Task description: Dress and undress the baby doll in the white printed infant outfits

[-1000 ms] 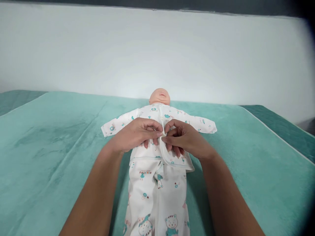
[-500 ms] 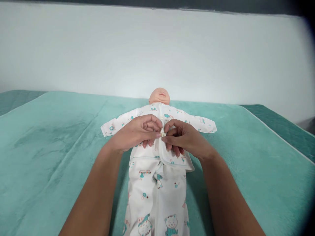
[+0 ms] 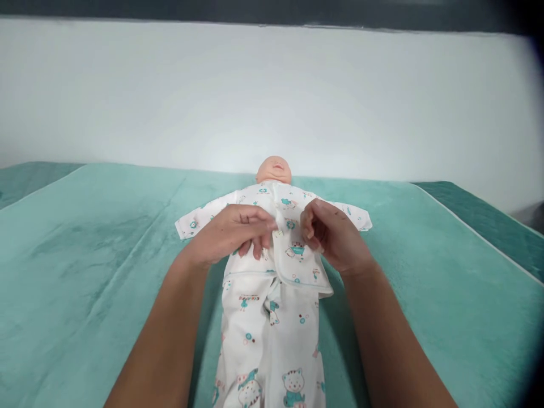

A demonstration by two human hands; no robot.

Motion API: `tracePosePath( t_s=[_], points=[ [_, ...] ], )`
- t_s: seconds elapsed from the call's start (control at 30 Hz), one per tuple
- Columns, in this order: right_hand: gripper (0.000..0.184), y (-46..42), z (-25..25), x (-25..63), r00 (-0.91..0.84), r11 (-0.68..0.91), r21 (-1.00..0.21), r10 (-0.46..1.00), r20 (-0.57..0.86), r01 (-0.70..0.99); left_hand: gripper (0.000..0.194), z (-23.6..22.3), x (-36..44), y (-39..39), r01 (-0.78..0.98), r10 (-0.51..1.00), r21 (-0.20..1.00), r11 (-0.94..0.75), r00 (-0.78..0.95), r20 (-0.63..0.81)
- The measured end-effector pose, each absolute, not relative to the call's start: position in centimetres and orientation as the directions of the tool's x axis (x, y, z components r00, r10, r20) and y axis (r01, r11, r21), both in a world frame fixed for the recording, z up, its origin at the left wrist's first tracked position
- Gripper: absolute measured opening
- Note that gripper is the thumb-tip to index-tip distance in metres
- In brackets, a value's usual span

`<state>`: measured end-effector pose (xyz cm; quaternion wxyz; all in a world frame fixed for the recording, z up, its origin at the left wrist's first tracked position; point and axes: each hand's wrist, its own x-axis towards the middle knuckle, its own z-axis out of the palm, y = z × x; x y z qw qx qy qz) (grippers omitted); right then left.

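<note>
Moved since the earlier frame: your right hand (image 3: 332, 233) has come off the front edge of the white, printed long-sleeved cloth jacket (image 3: 293, 269) and now hovers over its right half. Its fingers curl loosely inward; you show nothing visible in them, though how far they close cannot be told. Your left hand (image 3: 238, 231) remains at the middle of the jacket front, thumb and forefinger extended to the edge; whether they pinch the cloth cannot be told. The released front panel now shows more of its print, lying flatter.

The jacket is on a pale pink, smooth-headed doll (image 3: 274, 169), face up on the turquoise plush blanket (image 3: 106, 255), head near the middle of the far edge, sleeves spread toward either side. White trousers with animal prints (image 3: 297, 345) run toward the near edge. Beyond the far edge stands a white wall (image 3: 272, 90).
</note>
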<state>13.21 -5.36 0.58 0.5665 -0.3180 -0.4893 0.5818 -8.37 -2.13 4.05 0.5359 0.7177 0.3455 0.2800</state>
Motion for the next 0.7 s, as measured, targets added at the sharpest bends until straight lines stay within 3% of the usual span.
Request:
tracePosePath(
  t_s=[0.1,0.23,0.33,0.43,0.57,0.7],
  points=[
    [0.032,-4.7,0.1,13.5,0.072,0.226,-0.892,0.974,0.215,-0.392,0.022,3.6,-7.9,-1.9,0.091,0.882,0.927,-0.364,0.353,0.311],
    [0.019,-4.0,-0.6,13.1,0.323,0.399,-0.912,0.879,0.351,-0.094,0.024,3.0,-6.9,-1.8,0.166,0.819,0.832,-0.529,0.356,0.45],
    [0.026,-3.9,-1.1,12.2,0.241,0.392,-0.91,0.877,0.414,0.139,0.025,2.7,-6.4,-1.8,0.25,0.797,0.782,-0.57,0.398,0.454],
    [0.039,-3.8,-1.6,11.5,0.115,0.343,-0.898,0.916,0.385,0.277,0.027,2.3,-6.4,-1.6,0.284,0.831,0.797,-0.533,0.351,0.431],
    [0.05,-3.3,-2.3,11.5,0.083,0.271,-0.913,0.948,0.308,0.304,0.029,1.5,-6.6,-0.8,0.282,0.855,0.809,-0.515,0.234,0.462],
    [0.053,-2.6,-2.7,12.1,0.109,0.244,-0.916,0.95,0.291,0.319,0.032,0.4,-6.6,0.3,0.339,0.789,0.718,-0.608,0.351,0.504]
  ],
)
